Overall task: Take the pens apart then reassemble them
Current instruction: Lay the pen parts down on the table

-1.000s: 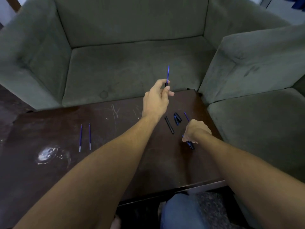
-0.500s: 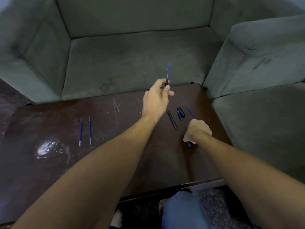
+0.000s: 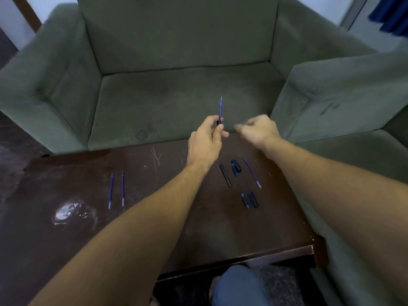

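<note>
Refill (image 3: 220, 108) pinched upright by left hand (image 3: 206, 143), blurred right hand (image 3: 257, 129) just beside it, grip not discernible, table (image 3: 55, 177) below.

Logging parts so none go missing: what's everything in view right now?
left refills: two, blue, side by side on table's left
right refill: one, blue, table's right
barrel: one, black, left of right refill
short pieces: about four, black and blue, near the barrel
held refill: one, blue, upright, black piece at base
table: one, dark brown, scratched
sofa: two sections, grey-green, behind and right of table
curtain: one, blue, top right corner
knee: one, blue fabric, below table's near edge
left hand: one, pinches held refill's base
right hand: one, raised beside it, blurred, fingers curled, contents unclear
</note>
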